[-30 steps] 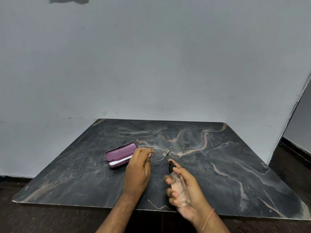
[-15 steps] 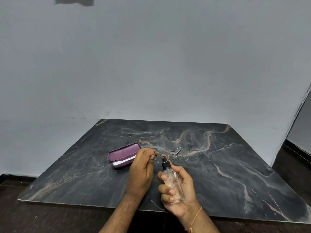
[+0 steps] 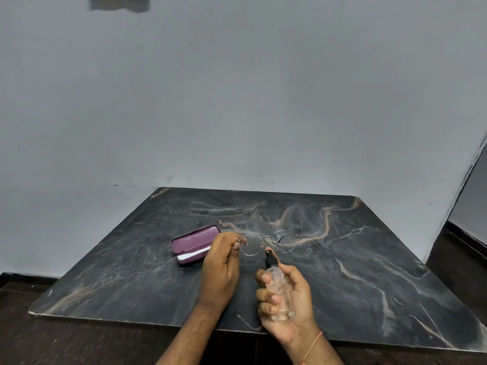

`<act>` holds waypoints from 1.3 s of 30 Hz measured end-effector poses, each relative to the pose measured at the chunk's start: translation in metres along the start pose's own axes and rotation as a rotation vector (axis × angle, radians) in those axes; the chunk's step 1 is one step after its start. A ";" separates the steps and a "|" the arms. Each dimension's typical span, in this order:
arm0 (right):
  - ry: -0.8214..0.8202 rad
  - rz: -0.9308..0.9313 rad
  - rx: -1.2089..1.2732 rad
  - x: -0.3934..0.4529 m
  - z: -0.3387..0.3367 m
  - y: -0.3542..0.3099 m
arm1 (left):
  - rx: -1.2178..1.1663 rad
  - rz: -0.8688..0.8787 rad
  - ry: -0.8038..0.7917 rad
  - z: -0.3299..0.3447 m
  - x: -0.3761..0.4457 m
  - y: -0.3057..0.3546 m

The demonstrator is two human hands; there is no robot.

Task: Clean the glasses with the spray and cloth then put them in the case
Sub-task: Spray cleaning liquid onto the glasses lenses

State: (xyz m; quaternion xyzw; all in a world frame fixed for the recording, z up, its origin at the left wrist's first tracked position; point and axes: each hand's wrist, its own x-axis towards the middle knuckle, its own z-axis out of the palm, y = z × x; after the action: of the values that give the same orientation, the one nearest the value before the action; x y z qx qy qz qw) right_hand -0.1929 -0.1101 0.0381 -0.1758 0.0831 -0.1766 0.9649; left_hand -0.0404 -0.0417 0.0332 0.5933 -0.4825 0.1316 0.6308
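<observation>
Pinching the thin wire-framed glasses (image 3: 266, 242) above the dark marble table (image 3: 369, 272), the left hand (image 3: 221, 264) held them beside the open purple case (image 3: 193, 242); the right hand (image 3: 287, 301) gripped the clear spray bottle (image 3: 278, 288) just below them

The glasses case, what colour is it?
The case is purple, seen in the head view.

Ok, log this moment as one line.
step: spraying | left hand: pinches glasses | right hand: holds spray bottle, nozzle toward lenses | case: open on table
</observation>
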 end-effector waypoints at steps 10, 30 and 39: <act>-0.077 -0.089 0.095 -0.009 -0.025 -0.032 | 0.008 -0.031 -0.012 0.000 0.000 0.001; -0.172 -0.008 0.059 -0.008 -0.023 -0.028 | 0.014 -0.019 -0.038 -0.002 -0.001 0.005; -0.137 -0.020 0.050 -0.010 -0.023 -0.026 | 0.010 -0.009 -0.031 -0.002 0.000 0.005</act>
State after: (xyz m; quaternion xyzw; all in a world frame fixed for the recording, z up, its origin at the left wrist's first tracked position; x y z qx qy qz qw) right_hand -0.2151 -0.1363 0.0273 -0.1642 0.0108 -0.1759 0.9705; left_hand -0.0434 -0.0388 0.0363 0.6006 -0.4891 0.1219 0.6207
